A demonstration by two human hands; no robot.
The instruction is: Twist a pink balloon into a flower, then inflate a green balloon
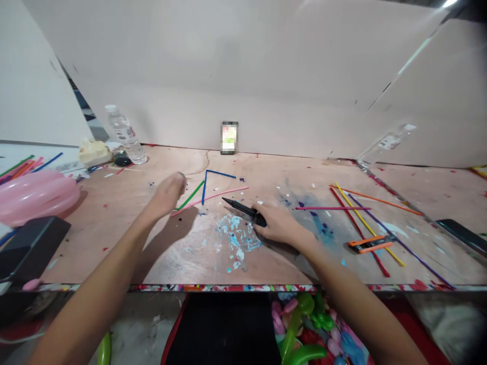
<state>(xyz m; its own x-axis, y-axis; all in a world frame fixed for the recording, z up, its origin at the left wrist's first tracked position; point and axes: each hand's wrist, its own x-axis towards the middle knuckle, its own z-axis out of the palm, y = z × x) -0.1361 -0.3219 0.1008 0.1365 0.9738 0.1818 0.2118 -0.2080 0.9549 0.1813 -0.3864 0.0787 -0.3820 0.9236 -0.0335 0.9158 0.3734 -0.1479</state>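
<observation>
My left hand (pixel 169 193) is held above the table, its fingers curled closed; whatever they may hold is hidden. Close to it lie a green uninflated long balloon (pixel 192 195), a pink one (pixel 216 195) and a bent blue one (pixel 206 185). My right hand (pixel 276 223) is wrapped round a black balloon pump (pixel 243 208), whose tapered nozzle points left and away from me. Part of the pump is covered by the hand. Pale blue flakes (pixel 236 235) stick to the table just left of this hand.
To the right, several uninflated balloons (pixel 359 207) lie crossed, with an orange-and-black cutter (pixel 371 244) on top. Plastic bottles stand at left (pixel 127 137) and lean at right (pixel 388 146). A phone (pixel 229 138) rests against the board. Pink inflated balloons (pixel 38 195) and a black box (pixel 34 248) sit left.
</observation>
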